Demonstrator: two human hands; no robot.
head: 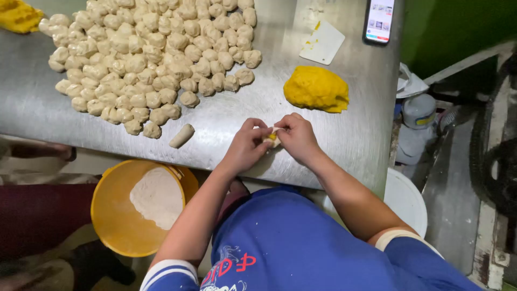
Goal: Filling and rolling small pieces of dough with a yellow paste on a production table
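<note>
My left hand (246,145) and my right hand (295,137) meet over the near edge of a steel table (350,129). Both pinch one small pale dough piece (271,138) with a spot of yellow filling showing in it. A mound of yellow filling (316,89) lies just beyond my right hand. A short dough roll (181,136) lies to the left of my left hand. A large heap of several pale dough balls (151,59) covers the table's far left.
A white scraper (322,43) and a phone (379,20) lie at the table's far right. Another yellow lump (19,16) sits at the far left corner. A yellow bucket (116,226) with flour stands below the table; a white bucket (406,202) is on the right.
</note>
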